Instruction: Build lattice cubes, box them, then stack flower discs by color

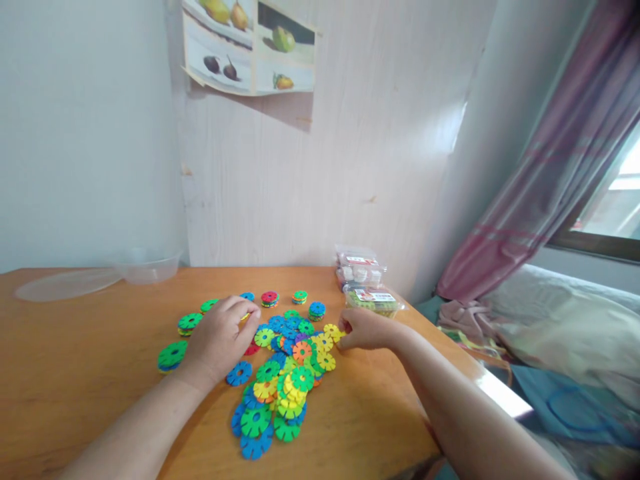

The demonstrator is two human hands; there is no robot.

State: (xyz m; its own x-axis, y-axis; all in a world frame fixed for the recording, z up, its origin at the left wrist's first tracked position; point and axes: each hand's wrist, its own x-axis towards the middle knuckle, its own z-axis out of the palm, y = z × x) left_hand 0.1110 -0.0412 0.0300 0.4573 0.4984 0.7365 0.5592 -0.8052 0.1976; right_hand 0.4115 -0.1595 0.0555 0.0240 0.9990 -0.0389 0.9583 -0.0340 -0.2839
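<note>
Notched plastic snowflake discs in green, blue, yellow, orange and red lie in a loose pile (280,380) on the wooden table. At the pile's right edge my right hand (364,329) is closed, pinching a yellow disc (342,335). My left hand (220,340) is left of the pile, its fingers curled downward. Whatever those fingers hold is hidden. A red disc (252,348) shows partly beside them, and a blue disc (239,373) lies just below. Small stacks stand around the back and left, among them a red-topped stack (270,299) and a green-topped stack (173,355).
Clear plastic food boxes (373,300) stand at the table's back right. A clear bowl (149,265) and a flat clear lid (67,284) are at the back left. The wall (310,180) rises behind the table (100,373); cloth and bedding (545,333) lie to the right.
</note>
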